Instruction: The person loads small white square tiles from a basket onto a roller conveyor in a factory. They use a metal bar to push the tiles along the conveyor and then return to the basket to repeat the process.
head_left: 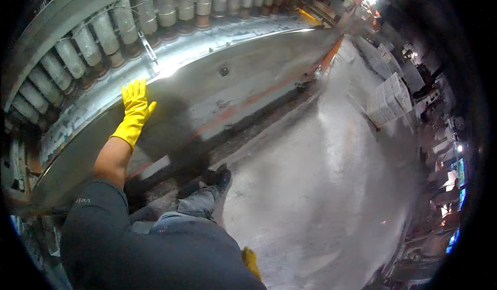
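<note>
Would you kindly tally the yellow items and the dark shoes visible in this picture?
Yellow rubber gloves: 2, one on the left hand flat against the grey metal machine panel, one on the right hand at the lower edge
Dark shoe: 1
Total: 3

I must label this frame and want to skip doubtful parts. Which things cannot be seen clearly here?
- Right hand, head view: only a bit of yellow glove shows; the person's body hides the rest, so its grip cannot be told.
- Left hand: flat on the metal panel; its palm side is hidden.
- Row of bobbins: blurred and bent near the rim.
- Stacked boxes: too small for detail.
</note>
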Action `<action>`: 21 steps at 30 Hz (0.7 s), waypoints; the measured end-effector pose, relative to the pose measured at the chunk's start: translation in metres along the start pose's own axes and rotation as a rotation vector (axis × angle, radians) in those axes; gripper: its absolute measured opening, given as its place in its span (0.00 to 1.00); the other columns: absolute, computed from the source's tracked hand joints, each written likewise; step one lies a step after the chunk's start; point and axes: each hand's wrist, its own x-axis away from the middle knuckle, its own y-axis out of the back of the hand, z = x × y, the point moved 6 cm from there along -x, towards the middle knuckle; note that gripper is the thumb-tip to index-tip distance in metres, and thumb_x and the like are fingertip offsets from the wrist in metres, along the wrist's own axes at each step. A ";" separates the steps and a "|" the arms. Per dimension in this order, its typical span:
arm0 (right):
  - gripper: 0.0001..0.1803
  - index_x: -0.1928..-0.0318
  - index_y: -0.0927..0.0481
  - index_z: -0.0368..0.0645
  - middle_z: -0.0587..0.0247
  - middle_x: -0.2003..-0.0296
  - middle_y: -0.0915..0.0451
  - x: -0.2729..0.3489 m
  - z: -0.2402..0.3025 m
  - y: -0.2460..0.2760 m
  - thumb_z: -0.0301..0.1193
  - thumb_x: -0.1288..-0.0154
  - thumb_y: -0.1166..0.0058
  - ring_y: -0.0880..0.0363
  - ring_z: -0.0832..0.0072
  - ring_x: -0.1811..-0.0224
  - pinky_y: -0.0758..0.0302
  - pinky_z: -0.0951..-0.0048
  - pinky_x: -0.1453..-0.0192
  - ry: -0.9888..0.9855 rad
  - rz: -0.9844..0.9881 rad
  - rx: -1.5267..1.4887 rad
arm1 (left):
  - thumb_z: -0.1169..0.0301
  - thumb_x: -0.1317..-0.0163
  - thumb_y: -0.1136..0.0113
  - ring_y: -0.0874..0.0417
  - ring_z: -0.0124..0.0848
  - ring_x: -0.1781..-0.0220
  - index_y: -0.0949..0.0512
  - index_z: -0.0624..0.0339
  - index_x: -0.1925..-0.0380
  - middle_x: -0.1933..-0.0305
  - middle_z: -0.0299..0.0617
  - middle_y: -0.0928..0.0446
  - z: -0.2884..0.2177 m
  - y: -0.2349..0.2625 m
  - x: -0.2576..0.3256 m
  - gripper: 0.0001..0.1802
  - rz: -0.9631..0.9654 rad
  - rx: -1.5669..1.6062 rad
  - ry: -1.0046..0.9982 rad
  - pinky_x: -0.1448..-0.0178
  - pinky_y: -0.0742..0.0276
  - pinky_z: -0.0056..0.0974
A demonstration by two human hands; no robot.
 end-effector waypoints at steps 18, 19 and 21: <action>0.13 0.52 0.20 0.40 0.63 0.61 0.17 -0.135 0.346 0.054 0.37 0.27 0.42 0.21 0.77 0.63 0.22 0.76 0.59 0.067 -0.373 -0.486 | 0.61 0.54 0.25 0.36 0.54 0.24 0.34 0.55 0.29 0.26 0.54 0.35 -0.256 -0.093 -0.182 0.50 -0.109 0.295 -0.168 0.20 0.48 0.59; 0.13 0.52 0.20 0.40 0.63 0.61 0.17 -0.143 0.357 0.057 0.37 0.27 0.42 0.21 0.78 0.63 0.23 0.76 0.59 0.092 -0.333 -0.437 | 0.61 0.54 0.25 0.35 0.54 0.25 0.34 0.55 0.29 0.26 0.54 0.35 -0.269 -0.096 -0.191 0.49 -0.136 0.320 -0.183 0.20 0.48 0.59; 0.13 0.52 0.21 0.39 0.65 0.61 0.18 -0.165 0.369 0.071 0.35 0.27 0.41 0.21 0.78 0.64 0.23 0.77 0.60 0.135 -0.257 -0.328 | 0.61 0.54 0.26 0.34 0.56 0.26 0.33 0.56 0.30 0.28 0.56 0.34 -0.299 -0.093 -0.207 0.48 -0.144 0.326 -0.196 0.21 0.46 0.60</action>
